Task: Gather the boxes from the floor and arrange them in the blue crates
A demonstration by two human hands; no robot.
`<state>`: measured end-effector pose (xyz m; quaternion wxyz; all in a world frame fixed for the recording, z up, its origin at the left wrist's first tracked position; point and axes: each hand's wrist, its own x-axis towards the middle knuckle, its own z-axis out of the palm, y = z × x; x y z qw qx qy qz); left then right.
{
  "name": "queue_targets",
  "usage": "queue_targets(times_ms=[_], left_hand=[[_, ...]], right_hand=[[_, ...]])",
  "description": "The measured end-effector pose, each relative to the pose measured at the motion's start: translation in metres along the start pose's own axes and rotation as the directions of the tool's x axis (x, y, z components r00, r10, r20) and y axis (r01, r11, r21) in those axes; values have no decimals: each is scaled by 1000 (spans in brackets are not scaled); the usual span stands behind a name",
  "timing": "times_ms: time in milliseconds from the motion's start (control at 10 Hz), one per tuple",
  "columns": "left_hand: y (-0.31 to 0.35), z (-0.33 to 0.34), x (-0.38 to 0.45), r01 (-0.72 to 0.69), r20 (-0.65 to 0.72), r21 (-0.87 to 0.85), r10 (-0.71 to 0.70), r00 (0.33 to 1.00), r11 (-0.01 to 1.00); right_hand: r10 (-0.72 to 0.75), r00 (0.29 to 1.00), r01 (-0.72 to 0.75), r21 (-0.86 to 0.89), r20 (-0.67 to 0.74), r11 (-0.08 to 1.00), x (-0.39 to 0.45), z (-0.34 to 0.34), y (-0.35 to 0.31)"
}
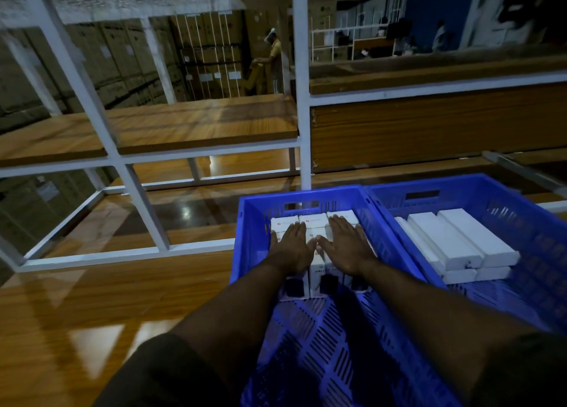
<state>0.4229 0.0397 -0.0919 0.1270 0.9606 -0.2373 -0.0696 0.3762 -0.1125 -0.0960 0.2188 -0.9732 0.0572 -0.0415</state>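
Now we press both flat, holding-nothing hands, left hand (291, 247) and right hand (348, 245), fingers (339, 226) spread wide, on the white boxes (317, 271) in the left blue crate (245, 241); uneven pressure could tip the near row.

Dim, bluish-dark footage with glare patches on the glossy wooden floor (92, 339), soft blur and wide-angle bending at the edges.
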Motion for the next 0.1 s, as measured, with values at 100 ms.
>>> queue_targets(times_ms=[100], left_hand=[[-2,-1,-2,-21,-192,-94,2,981,995]], right_hand=[[-32,976,26,-34,-216,999,-10,-7,-2]])
